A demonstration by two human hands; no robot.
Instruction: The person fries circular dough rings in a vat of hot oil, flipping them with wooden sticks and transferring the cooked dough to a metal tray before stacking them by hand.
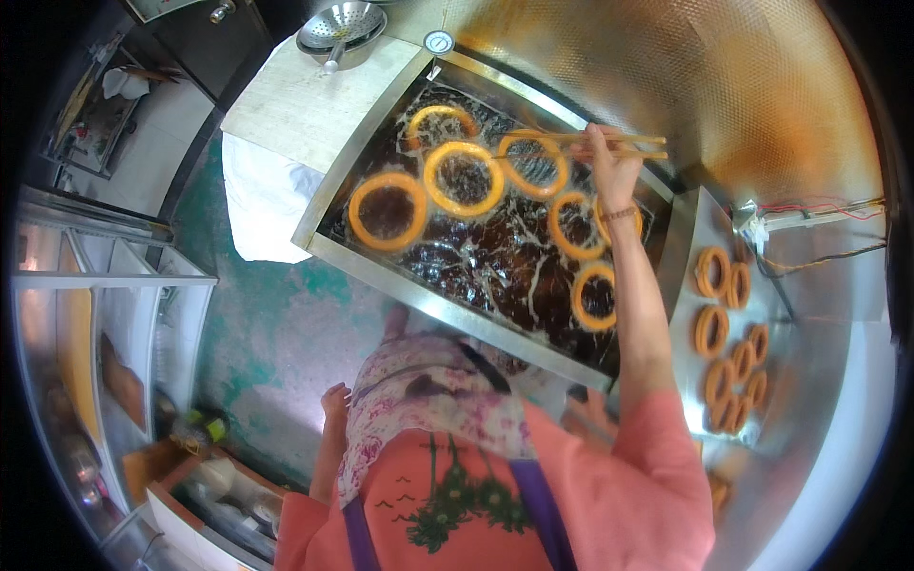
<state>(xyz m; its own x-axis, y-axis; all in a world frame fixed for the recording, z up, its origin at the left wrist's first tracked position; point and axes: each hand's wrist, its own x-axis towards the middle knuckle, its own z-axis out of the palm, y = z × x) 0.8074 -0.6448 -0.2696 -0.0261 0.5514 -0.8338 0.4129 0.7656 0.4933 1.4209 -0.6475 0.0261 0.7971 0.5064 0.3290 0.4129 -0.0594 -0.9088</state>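
Pinching long chopsticks in its grip, the right hand is above a metal fryer where golden rings float in dark oil. Browner rings lie rightward. The left hand hangs near the apron, its grip unclear.

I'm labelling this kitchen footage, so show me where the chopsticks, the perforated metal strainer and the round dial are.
Chopsticks [649,140]: head view, on one stick's right-hand end.
Perforated metal strainer [341,22]: head view, on the bowl.
Round dial [438,42]: head view, on its face.
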